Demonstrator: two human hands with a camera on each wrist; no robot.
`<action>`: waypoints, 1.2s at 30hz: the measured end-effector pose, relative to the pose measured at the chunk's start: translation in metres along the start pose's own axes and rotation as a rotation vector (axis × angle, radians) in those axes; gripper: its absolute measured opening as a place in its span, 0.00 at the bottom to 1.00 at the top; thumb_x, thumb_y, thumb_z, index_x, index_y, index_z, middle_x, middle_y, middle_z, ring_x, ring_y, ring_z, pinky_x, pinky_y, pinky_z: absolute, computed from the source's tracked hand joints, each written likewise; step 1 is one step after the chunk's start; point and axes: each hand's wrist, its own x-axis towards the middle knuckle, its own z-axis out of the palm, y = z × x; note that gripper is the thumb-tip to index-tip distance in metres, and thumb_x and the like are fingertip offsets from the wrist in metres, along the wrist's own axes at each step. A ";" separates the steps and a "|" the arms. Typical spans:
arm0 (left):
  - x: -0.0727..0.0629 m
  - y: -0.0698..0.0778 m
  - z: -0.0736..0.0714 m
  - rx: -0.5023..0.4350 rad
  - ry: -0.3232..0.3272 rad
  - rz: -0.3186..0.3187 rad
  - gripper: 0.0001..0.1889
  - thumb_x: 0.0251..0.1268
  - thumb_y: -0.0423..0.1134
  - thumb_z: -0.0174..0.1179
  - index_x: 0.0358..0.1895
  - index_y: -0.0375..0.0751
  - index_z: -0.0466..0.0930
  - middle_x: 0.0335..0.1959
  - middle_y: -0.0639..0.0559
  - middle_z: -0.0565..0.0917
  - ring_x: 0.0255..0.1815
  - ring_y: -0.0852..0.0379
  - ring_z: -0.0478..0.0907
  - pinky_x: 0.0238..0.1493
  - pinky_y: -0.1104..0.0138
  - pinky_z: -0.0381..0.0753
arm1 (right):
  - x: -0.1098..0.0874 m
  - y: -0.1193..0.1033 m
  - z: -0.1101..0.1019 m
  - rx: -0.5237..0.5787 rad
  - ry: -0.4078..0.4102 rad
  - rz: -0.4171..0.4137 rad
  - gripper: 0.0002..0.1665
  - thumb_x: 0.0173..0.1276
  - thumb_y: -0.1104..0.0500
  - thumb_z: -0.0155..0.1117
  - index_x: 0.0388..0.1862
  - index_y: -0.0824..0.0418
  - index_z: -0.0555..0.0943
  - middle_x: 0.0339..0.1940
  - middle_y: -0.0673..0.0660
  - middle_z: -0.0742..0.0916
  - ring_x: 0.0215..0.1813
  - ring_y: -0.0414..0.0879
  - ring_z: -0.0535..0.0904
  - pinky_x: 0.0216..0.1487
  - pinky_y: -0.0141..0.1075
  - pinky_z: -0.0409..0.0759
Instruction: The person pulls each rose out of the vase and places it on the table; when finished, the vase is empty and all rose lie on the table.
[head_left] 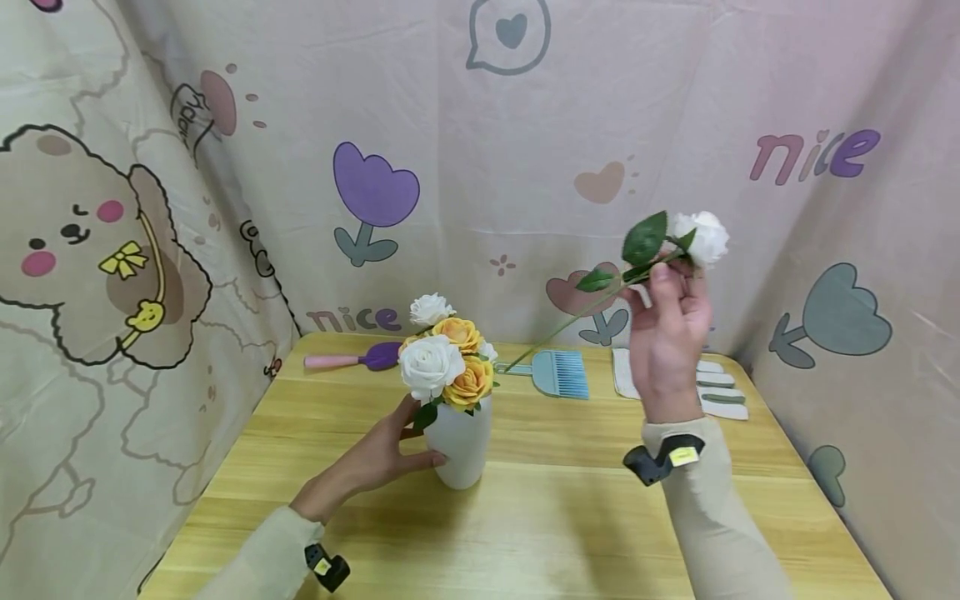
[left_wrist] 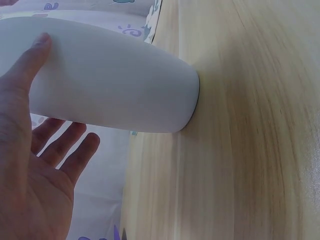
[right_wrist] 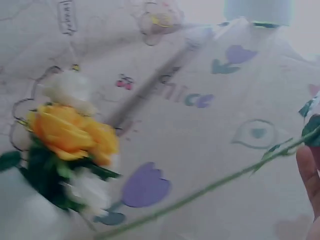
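Note:
A white vase (head_left: 465, 446) stands on the wooden table with white roses (head_left: 432, 365) and yellow roses (head_left: 471, 382) in it. My left hand (head_left: 381, 454) holds the vase from its left side, thumb across the front. In the left wrist view the thumb presses on the vase (left_wrist: 120, 80) and the other fingers lie along its far side. Raised at the right, my right hand (head_left: 670, 354) pinches a single white rose (head_left: 708, 240) by the stem just below its bloom. The green stem (right_wrist: 200, 192) slants down and left, its lower end beside the bouquet in the head view.
Behind the vase lie a purple scoop with a pink handle (head_left: 333, 361) and a blue brush (head_left: 561, 373). A white and grey-green glove (head_left: 722, 392) lies at the back right, partly behind my right hand. Printed curtains (head_left: 480, 167) enclose the wooden table (head_left: 540, 517).

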 end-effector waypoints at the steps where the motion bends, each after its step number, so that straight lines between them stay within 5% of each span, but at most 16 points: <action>1: 0.000 0.000 0.000 -0.002 0.000 0.001 0.55 0.69 0.54 0.77 0.89 0.48 0.48 0.87 0.34 0.61 0.81 0.30 0.71 0.79 0.38 0.76 | 0.003 -0.005 -0.004 -0.022 0.013 -0.009 0.11 0.80 0.70 0.65 0.58 0.64 0.81 0.49 0.55 0.88 0.45 0.47 0.86 0.42 0.33 0.89; 9: 0.000 -0.002 0.001 0.005 0.001 0.000 0.54 0.70 0.54 0.76 0.89 0.49 0.48 0.87 0.34 0.60 0.81 0.31 0.71 0.79 0.38 0.76 | 0.011 -0.043 -0.053 -0.122 0.082 0.047 0.22 0.75 0.77 0.66 0.65 0.72 0.79 0.45 0.61 0.91 0.46 0.51 0.88 0.49 0.39 0.94; 18: 0.000 -0.004 0.002 0.009 0.007 0.012 0.53 0.71 0.54 0.75 0.89 0.49 0.48 0.87 0.35 0.60 0.80 0.31 0.71 0.78 0.39 0.78 | -0.011 -0.080 -0.144 -0.632 0.157 0.171 0.09 0.76 0.71 0.69 0.50 0.65 0.80 0.47 0.56 0.90 0.50 0.44 0.88 0.49 0.25 0.90; 24: 0.000 -0.004 0.003 0.010 0.011 0.010 0.54 0.72 0.54 0.74 0.89 0.50 0.47 0.87 0.35 0.60 0.81 0.31 0.71 0.78 0.39 0.78 | -0.031 -0.095 -0.204 -0.886 0.018 0.278 0.11 0.80 0.66 0.67 0.57 0.67 0.87 0.49 0.42 0.93 0.50 0.32 0.88 0.49 0.18 0.86; 30: 0.000 -0.004 0.003 0.004 0.013 0.011 0.53 0.72 0.53 0.75 0.89 0.51 0.47 0.88 0.36 0.60 0.81 0.31 0.70 0.78 0.40 0.78 | -0.043 -0.111 -0.251 -1.310 -0.195 0.346 0.20 0.87 0.57 0.60 0.70 0.65 0.84 0.57 0.24 0.85 0.51 0.21 0.83 0.48 0.14 0.83; 36: -0.001 -0.003 0.002 -0.003 0.012 -0.008 0.54 0.72 0.53 0.74 0.89 0.51 0.46 0.88 0.34 0.59 0.81 0.30 0.70 0.77 0.39 0.79 | -0.048 -0.120 -0.282 -1.529 -0.245 0.470 0.23 0.88 0.53 0.59 0.73 0.63 0.81 0.53 0.20 0.76 0.45 0.20 0.80 0.40 0.18 0.81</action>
